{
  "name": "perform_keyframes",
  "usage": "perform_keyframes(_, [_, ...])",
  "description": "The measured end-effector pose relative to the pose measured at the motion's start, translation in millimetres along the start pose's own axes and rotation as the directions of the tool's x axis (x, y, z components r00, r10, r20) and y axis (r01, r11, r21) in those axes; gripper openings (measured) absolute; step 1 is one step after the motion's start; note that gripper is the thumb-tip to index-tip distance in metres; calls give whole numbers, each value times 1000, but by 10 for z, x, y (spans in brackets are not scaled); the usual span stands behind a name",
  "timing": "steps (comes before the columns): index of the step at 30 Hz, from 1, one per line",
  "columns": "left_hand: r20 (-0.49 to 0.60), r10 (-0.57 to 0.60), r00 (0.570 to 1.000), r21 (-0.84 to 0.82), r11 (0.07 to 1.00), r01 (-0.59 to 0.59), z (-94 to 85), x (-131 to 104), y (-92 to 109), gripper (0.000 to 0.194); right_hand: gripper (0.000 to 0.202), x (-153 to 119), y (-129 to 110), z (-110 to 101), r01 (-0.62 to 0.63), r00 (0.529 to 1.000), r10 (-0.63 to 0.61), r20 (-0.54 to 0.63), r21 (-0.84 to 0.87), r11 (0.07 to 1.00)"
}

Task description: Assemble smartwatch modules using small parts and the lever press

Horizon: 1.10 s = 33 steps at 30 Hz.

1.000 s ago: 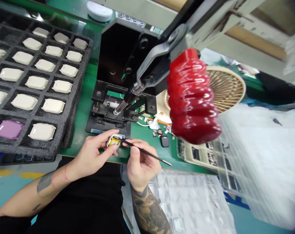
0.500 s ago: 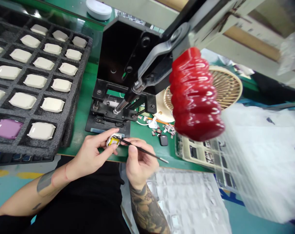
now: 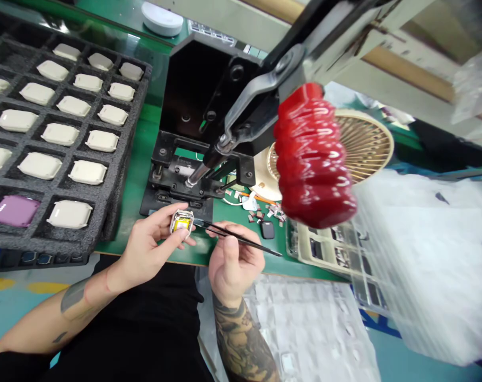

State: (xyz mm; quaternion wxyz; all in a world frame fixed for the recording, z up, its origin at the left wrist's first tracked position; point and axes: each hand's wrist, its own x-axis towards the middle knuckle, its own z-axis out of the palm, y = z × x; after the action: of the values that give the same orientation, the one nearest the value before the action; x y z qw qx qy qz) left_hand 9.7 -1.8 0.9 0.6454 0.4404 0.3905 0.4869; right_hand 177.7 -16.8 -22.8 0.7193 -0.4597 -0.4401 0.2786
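A small white watch case (image 3: 182, 223) with a yellow part inside is held between the thumb and fingers of my left hand (image 3: 151, 244), its open side facing up. My right hand (image 3: 236, 260) grips black tweezers (image 3: 241, 239) that slant across my fingers. The tweezer tips lie just right of the watch case, apart from it. Both hands are over the front edge of the green table (image 3: 123, 233), in front of a black press (image 3: 173, 185) with a red ribbed handle (image 3: 314, 159).
At the left, a dark foam tray (image 3: 101, 212) holds several white cases and a purple one (image 3: 15, 210). Right of the press are small loose parts (image 3: 276, 212), a black square piece (image 3: 268, 229), a beige fan (image 3: 364, 146), a parts box (image 3: 304, 241) and plastic sheets (image 3: 431, 254).
The tweezers have drawn back to the right, out of the watch case, with my right hand. My left hand has tilted the case and shifted it slightly left and up.
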Motion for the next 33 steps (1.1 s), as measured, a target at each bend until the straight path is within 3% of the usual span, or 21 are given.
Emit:
perform_keyframes(4, [34, 11, 999, -32, 999, -10, -39, -5, 14, 44, 9, 12, -19, -41, -89, 993, 88, 82, 6, 996])
perform_keyframes(7, [24, -10, 1000, -126, 992, 13, -75, 12, 24, 50, 7, 12, -51, -86, -86, 988, 75, 138, 71, 994])
perform_keyframes(10, [22, -49, 999, -195, 979, 53, -104, 35, 25, 56, 7, -13, -61, -120, -39, 997, 33, 75, 86, 996])
perform_keyframes(14, [53, -41, 998, -146, 988, 48, -133, 20, 9, 55, 14, -37, -37, -131, -65, 998, 65, -2, -10, 998])
perform_keyframes(19, [66, -15, 998, -123, 992, 23, -141, 1, 14, 56, 13, -26, -21, -93, -144, 983, 138, 121, 42, 989])
perform_keyframes(23, [-12, -88, 996, -122, 989, 86, -114, 39, 73, 59, 15, -15, -159, -185, -164, 973, 133, 191, 155, 974])
perform_keyframes(26, [-75, -124, 989, -48, 992, 120, -101, 34, 101, 56, 20, 128, -428, -521, -121, 975, 71, 209, 237, 964])
perform_keyframes(29, [-62, -116, 991, 82, 989, 121, -111, -2, 98, 57, 30, 495, -776, -1130, -4, 987, -25, 160, 180, 984])
perform_keyframes(31, [-22, -132, 991, 166, 977, 134, -115, -19, 88, 61, 42, 859, -961, -1592, 83, 994, -84, 66, 26, 996])
perform_keyframes(33, [41, -161, 986, 243, 959, 147, -102, -17, 71, 60, 53, 1269, -1044, -1979, 148, 964, -200, -177, -271, 951])
